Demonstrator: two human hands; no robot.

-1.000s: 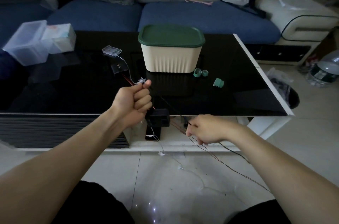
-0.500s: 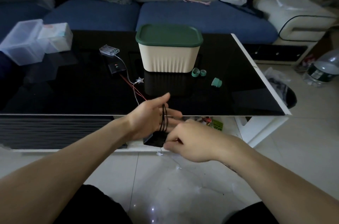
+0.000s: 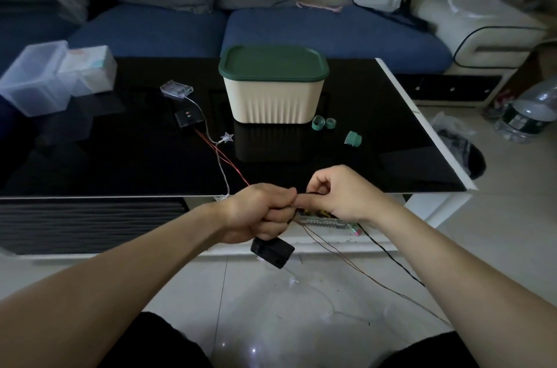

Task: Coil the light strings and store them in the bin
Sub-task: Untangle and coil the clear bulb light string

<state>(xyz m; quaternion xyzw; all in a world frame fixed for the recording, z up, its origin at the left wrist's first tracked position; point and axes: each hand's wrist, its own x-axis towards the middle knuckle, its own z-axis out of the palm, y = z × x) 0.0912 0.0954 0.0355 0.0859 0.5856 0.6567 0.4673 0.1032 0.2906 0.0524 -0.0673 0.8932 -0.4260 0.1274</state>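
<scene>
My left hand grips coiled dark wire of a light string, and its black battery box hangs just below the fist. My right hand pinches the same wire right beside the left hand; the loose wire trails down to the floor on the right. The cream bin with its green lid on stands at the table's middle. A second string with a clear battery box, a black box and a star light lies on the black table.
Green tape rolls and a green cap lie right of the bin. Clear plastic boxes sit at the table's far left. A blue sofa runs behind. A water bottle and a dark bag sit on the floor at right.
My left hand dropped from a raised fist, opened with wire loops around it, then closed again. My right hand came in from the right and now pinches the wire beside it.
</scene>
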